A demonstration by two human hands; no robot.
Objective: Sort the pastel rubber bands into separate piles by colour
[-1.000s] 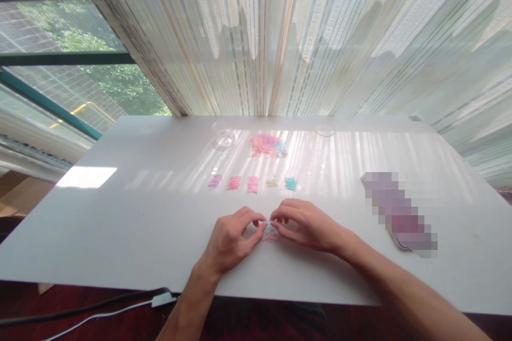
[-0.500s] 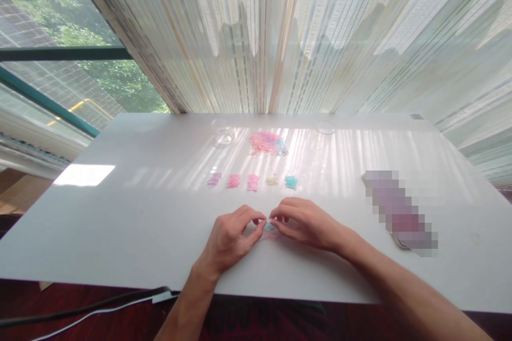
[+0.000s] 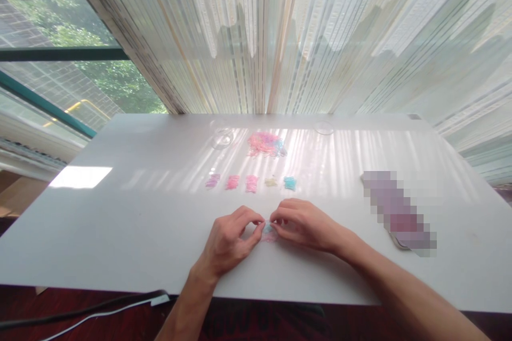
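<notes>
White tabletop (image 3: pixel 160 240) spreads beneath two bare hands, the left hand (image 3: pixel 232 241) and the right hand (image 3: pixel 307 225) facing each other with their fingertips close together. Each makes a narrow pinch of thumb and forefinger; whether a thin strand lies between the tips is too small to tell. Just below the pinch — partly hidden by the fingers — sits a loose cluster (image 3: pixel 269 236) of small pieces, blue nearest the tips and pink on the near side. Beyond the grip runs a row of five small bundles: a purple bundle (image 3: pixel 213 180) farthest to the left, then a coral-pink bundle (image 3: pixel 232 182), a light pink bundle (image 3: pixel 252 184), a pale yellow bundle (image 3: pixel 271 182) almost straight ahead of the fingertips, and a teal bundle (image 3: pixel 290 183) at the right end. Farther out past that row lies a mixed pile (image 3: pixel 266 144), mostly pink with blue at its right side. A clear round dish (image 3: pixel 222 139) rests left of the pile, and a clear ring-shaped item (image 3: pixel 324 128) lies to its right. Well to the right of the grip is a pixelated, purplish long object (image 3: pixel 396 210), slanting on the surface. Striped curtains (image 3: pixel 264 37) hang behind the far edge.
</notes>
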